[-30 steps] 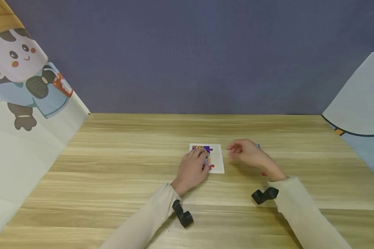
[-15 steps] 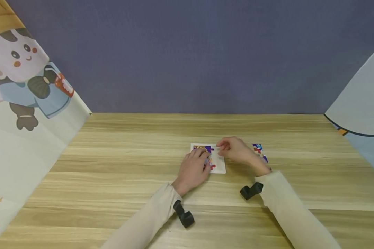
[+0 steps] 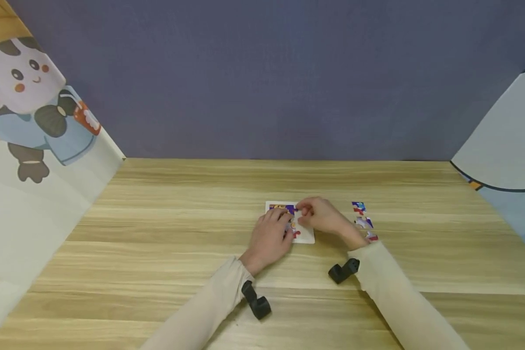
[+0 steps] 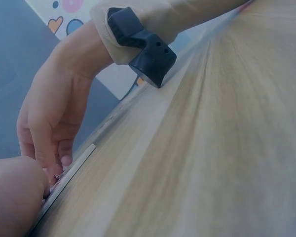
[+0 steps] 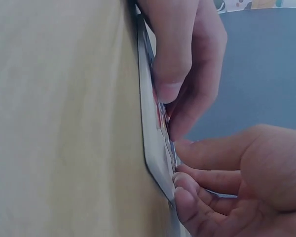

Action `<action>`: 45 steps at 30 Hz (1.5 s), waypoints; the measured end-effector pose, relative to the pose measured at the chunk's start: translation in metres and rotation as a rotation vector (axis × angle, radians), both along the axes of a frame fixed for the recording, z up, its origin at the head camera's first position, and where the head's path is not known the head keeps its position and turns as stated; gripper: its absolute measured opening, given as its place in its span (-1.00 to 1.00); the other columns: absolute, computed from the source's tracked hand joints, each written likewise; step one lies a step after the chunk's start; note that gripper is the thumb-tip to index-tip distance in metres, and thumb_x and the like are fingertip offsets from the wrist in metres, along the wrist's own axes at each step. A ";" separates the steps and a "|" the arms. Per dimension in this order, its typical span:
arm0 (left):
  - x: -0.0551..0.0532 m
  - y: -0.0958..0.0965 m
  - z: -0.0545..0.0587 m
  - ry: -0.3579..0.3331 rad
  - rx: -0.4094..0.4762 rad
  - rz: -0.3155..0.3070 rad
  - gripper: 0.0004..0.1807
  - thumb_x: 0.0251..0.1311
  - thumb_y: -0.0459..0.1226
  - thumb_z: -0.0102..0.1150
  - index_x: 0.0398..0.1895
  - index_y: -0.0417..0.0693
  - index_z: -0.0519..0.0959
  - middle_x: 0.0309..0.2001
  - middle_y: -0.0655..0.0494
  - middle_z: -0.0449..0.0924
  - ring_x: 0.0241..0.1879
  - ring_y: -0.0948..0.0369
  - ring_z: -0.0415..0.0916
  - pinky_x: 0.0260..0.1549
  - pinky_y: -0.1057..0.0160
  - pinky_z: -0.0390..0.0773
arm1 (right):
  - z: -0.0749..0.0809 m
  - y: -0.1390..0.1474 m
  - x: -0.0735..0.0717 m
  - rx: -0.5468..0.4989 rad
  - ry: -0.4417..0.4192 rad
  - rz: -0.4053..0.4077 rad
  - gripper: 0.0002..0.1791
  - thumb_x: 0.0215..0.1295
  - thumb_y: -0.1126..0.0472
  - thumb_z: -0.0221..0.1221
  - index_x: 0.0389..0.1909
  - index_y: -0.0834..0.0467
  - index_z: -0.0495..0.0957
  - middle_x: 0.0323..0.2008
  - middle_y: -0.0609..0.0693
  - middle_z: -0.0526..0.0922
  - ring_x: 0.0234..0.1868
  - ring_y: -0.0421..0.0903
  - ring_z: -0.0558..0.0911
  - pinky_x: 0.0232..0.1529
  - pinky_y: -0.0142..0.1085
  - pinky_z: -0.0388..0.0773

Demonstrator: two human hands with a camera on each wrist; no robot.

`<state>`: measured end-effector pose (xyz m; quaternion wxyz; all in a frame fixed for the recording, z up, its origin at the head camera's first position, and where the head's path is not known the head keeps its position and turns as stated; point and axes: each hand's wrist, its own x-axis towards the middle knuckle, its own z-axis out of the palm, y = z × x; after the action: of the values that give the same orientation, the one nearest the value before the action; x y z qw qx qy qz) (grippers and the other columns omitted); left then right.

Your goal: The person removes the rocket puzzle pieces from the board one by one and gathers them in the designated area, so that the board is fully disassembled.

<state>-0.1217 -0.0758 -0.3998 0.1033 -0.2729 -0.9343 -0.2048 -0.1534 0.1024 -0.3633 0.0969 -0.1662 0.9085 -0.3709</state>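
At the centre of the head view, both hands meet over a white puzzle tray (image 3: 307,236) lying flat on the wooden surface (image 3: 166,228). The step in hand looks like seating a piece into the tray: the right hand (image 3: 325,217) has its fingertips curled down on the tray's upper middle, apparently pinching or pressing a small piece, though the piece itself is hidden. The left hand (image 3: 271,236) lies over the tray's left part with fingers bent, pressing it down; whether its grip holds anything I cannot tell. The right wrist view shows both sets of fingers (image 5: 173,64) touching the tray's edge and face. Spare pieces (image 3: 362,221) lie in a short column just right of the tray. The next move probably calls for aligning tabs and a light downward press while the left hand steadies the tray.
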 end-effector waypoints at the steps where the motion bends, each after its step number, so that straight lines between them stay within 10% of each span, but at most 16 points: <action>1: 0.000 0.000 -0.001 0.001 0.000 0.002 -0.62 0.28 -0.20 -0.06 0.08 -0.12 0.54 0.15 -0.03 0.49 0.19 0.05 0.38 0.19 0.04 0.40 | -0.001 -0.001 0.000 -0.005 0.000 0.004 -0.62 0.18 0.40 0.17 0.02 0.46 0.48 -0.38 0.09 0.52 -0.38 -0.13 0.46 -0.35 -0.38 0.43; 20: 0.002 -0.011 0.000 -0.038 0.159 0.045 -0.60 0.18 -0.26 0.08 0.08 -0.23 0.50 0.19 -0.13 0.44 0.24 -0.03 0.34 0.26 0.01 0.34 | 0.001 0.001 0.002 0.011 -0.012 0.033 -0.61 0.24 0.37 0.13 0.07 0.45 0.44 -0.39 0.06 0.46 -0.39 -0.12 0.39 -0.35 -0.35 0.38; 45: 0.012 -0.029 0.003 -0.085 0.088 0.048 -0.41 0.27 -0.08 0.07 0.23 -0.32 0.40 0.31 -0.19 0.33 0.30 -0.05 0.29 0.33 0.03 0.28 | 0.001 -0.007 0.011 0.016 0.015 0.012 -0.54 0.25 0.33 0.14 0.16 0.41 0.42 -0.35 0.07 0.53 -0.39 -0.14 0.43 -0.35 -0.35 0.42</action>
<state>-0.1099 -0.1051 -0.3968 0.0801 -0.2368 -0.9342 -0.2546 -0.1427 0.0957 -0.3625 0.0938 -0.1734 0.9112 -0.3617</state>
